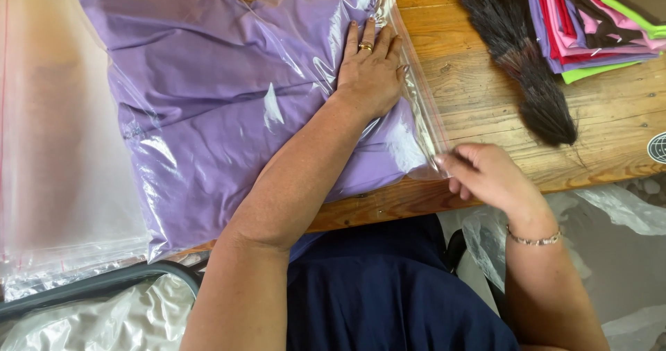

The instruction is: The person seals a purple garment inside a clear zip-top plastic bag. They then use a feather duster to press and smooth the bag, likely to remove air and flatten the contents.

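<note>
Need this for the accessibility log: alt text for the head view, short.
A person's left hand presses flat on a clear zip bag holding folded purple fabric, while the right hand pinches the bag's seal strip at its near corner. On the wooden table lie a dark bristle brush, stacked coloured fabrics and empty clear bags.

Stack of folded garments (596, 18) cut off by top-right edge.

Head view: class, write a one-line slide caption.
Left hand presses a bagged purple garment flat while right hand pinches the clear bag's edge.
</note>
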